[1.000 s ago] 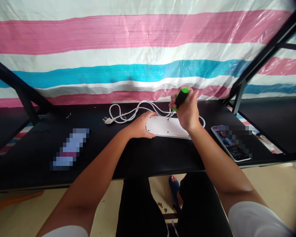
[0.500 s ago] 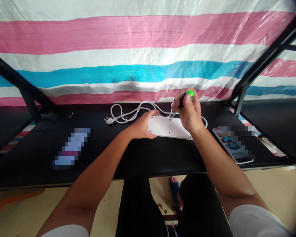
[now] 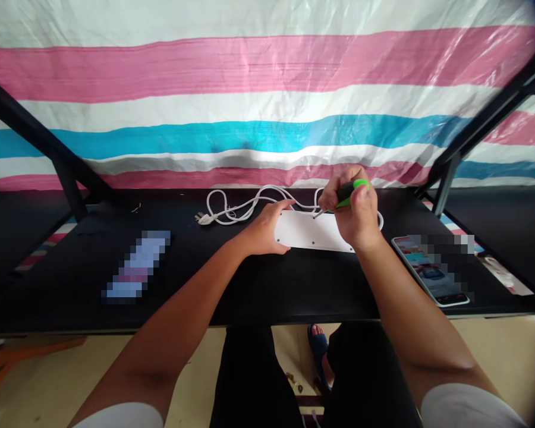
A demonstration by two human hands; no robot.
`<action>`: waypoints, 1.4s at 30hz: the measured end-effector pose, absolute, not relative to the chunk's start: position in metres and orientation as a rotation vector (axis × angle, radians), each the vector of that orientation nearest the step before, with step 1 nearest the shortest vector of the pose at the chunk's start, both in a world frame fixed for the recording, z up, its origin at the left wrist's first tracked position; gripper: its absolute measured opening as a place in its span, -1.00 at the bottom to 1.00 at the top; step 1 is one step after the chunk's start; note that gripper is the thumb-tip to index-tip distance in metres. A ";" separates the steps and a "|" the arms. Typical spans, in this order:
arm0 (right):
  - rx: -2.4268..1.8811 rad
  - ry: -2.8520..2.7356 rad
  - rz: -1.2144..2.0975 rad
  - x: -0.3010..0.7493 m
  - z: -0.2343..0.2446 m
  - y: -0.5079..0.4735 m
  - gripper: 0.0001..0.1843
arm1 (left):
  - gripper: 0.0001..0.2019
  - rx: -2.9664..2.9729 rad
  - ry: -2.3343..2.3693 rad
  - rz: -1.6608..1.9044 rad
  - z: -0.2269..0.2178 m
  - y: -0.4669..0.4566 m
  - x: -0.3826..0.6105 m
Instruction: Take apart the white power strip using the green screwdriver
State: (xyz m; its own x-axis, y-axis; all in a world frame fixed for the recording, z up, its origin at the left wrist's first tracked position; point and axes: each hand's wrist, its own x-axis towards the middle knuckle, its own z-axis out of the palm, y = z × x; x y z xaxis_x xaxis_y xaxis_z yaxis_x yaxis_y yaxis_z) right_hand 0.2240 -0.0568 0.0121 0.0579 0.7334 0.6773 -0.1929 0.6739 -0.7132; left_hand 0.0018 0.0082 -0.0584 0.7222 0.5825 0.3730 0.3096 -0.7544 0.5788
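Observation:
A white power strip point(image 3: 310, 230) lies on the black table, its flat side with several dark screw holes facing up. My left hand point(image 3: 267, 229) grips its left end between thumb and fingers. My right hand point(image 3: 359, 211) is wrapped round a black and green screwdriver point(image 3: 345, 194), which leans well over to the right. The screwdriver's tip meets the strip near its far edge, at the middle. My right hand and forearm hide the strip's right end. Behind the strip runs its white cord point(image 3: 267, 193), looped on the table, with the plug point(image 3: 204, 219) at the left.
A phone with a blurred screen point(image 3: 138, 264) lies to the left, and a white-edged phone point(image 3: 432, 270) to the right. Black metal frame bars point(image 3: 66, 178) rise at both sides. A striped plastic sheet point(image 3: 249, 71) hangs behind the black table point(image 3: 271, 291).
My right hand has tilted the screwdriver further over, its handle now lower and to the right. My left hand keeps its hold on the power strip. The whole view has shifted slightly.

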 end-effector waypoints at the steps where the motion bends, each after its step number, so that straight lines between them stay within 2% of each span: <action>1: -0.525 -1.354 0.724 0.224 0.012 -0.057 -0.47 | 0.16 2.445 0.677 0.761 -0.059 0.008 0.002; 3: -0.583 -1.376 0.703 0.225 0.013 -0.057 -0.46 | 0.15 2.450 0.669 0.764 -0.059 0.008 0.002; 8: -0.683 -1.303 0.798 0.224 0.021 -0.061 -0.17 | 0.15 2.426 0.682 0.753 -0.059 0.008 0.002; 10: -0.668 -1.284 0.820 0.224 0.024 -0.062 -0.15 | 0.15 2.416 0.691 0.752 -0.059 0.007 0.003; 18: -0.565 -1.346 0.622 0.229 0.014 -0.058 -0.35 | 0.14 2.419 0.704 0.831 -0.064 0.002 0.011; 21: -0.609 -1.303 0.522 0.228 0.011 -0.056 -0.30 | 0.14 2.415 0.702 0.845 -0.067 0.002 0.014; 26: -0.741 -1.220 0.583 0.224 0.013 -0.055 -0.15 | 0.15 2.367 0.708 0.831 -0.069 0.002 0.016; 33: -0.699 -1.212 0.609 0.222 0.014 -0.058 -0.17 | 0.16 2.301 0.749 0.794 -0.068 0.000 0.016; 38: -0.632 -1.190 0.609 0.225 0.014 -0.057 -0.36 | 0.14 2.329 0.738 0.800 -0.069 0.001 0.016; 42: -0.644 -1.192 0.571 0.227 0.013 -0.055 -0.39 | 0.11 2.390 0.708 0.828 -0.069 0.001 0.017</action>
State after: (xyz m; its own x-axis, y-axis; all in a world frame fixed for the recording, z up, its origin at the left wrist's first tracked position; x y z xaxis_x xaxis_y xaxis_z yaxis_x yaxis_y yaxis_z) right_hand 0.2268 -0.0547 0.0129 0.2734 0.7058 0.6535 -0.0666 0.6916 -0.7192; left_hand 0.0166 0.0014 -0.0693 0.6781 0.6143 0.4036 0.3038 -0.7343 0.6071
